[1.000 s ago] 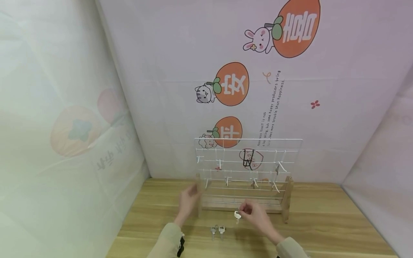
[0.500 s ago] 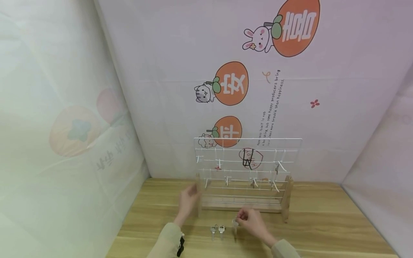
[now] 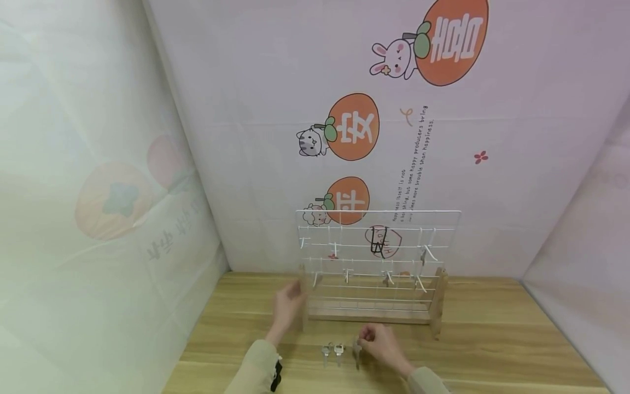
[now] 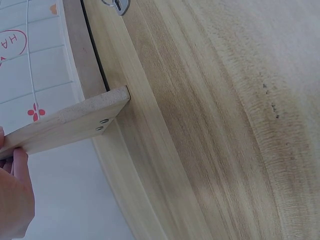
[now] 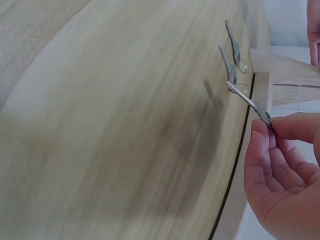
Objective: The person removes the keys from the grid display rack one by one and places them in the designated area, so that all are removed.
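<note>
My right hand (image 3: 385,345) pinches a silver key (image 5: 257,110) by its head between thumb and fingertips. The key's blade points down, close over the wooden table, to the right of two more keys. Those two, a left key (image 3: 326,353) and a right key (image 3: 338,353), lie side by side with small rings at their heads. At the left end of a white wire grid rack (image 3: 366,309), my left hand (image 3: 286,306) grips the wooden side post (image 4: 65,122). Its thumb and fingers are on opposite faces of the board, and some fingers are cut off in the left wrist view.
White hooks (image 3: 418,283) stick out from the grid in rows, some with keys hanging on them. The rack's right post (image 3: 437,306) stands on the table (image 3: 502,328). A printed cloth (image 3: 266,164) rises behind, with cloth walls on both sides.
My right hand has moved down and slightly toward me, away from the rack, bringing the key to just beside the two lying keys. The left hand has stayed at the post.
</note>
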A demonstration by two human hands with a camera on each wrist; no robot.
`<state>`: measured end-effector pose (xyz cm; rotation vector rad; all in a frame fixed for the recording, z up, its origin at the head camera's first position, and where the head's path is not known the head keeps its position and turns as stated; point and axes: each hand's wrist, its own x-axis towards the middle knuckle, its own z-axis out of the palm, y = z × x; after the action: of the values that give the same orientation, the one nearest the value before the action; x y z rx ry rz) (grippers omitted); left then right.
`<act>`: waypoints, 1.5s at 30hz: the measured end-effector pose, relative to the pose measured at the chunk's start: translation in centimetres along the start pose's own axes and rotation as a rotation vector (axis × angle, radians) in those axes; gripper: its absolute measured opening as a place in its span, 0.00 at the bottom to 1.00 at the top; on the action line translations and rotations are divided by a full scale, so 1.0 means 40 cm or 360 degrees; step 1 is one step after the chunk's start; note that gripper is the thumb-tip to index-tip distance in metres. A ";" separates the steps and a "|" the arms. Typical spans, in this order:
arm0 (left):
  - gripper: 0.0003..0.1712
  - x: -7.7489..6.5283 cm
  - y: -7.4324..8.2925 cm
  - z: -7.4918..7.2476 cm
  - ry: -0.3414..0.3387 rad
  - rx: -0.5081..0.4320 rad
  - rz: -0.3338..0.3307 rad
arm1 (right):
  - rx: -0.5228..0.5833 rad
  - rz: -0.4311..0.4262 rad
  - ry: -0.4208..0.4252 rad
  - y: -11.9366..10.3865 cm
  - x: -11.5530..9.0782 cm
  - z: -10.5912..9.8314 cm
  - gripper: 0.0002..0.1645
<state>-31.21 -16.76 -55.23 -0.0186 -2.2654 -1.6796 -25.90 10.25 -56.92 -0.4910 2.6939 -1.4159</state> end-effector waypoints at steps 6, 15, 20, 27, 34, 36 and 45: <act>0.28 -0.002 0.000 0.000 0.0005 0.0012 0.0011 | -0.0002 0.0006 -0.0003 0.010 0.004 0.012 0.04; 0.26 -0.003 0.003 0.000 0.0005 0.0021 0.0010 | -0.0012 -0.0029 -0.0006 0.024 0.013 0.031 0.03; 0.26 0.000 0.001 -0.001 0.0023 0.0058 0.0036 | -0.0039 -0.0049 0.0002 0.035 0.021 0.042 0.03; 0.26 0.004 -0.009 0.001 0.0039 0.0091 0.0031 | -0.0099 -0.0057 -0.0014 0.040 0.030 0.050 0.04; 0.24 0.005 -0.012 0.001 0.0049 0.0102 0.0100 | -0.0159 -0.0122 0.0007 0.032 0.032 0.053 0.05; 0.24 0.004 -0.011 0.001 0.0046 0.0097 0.0109 | -0.0156 -0.0122 0.0000 0.031 0.032 0.054 0.05; 0.24 0.002 -0.007 0.003 0.0057 0.0080 0.0090 | -0.0167 -0.0174 -0.0018 0.031 0.039 0.064 0.05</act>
<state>-31.35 -16.75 -55.50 -0.0407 -2.2581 -1.5818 -27.18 8.39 -59.24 -0.6608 2.7823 -1.2961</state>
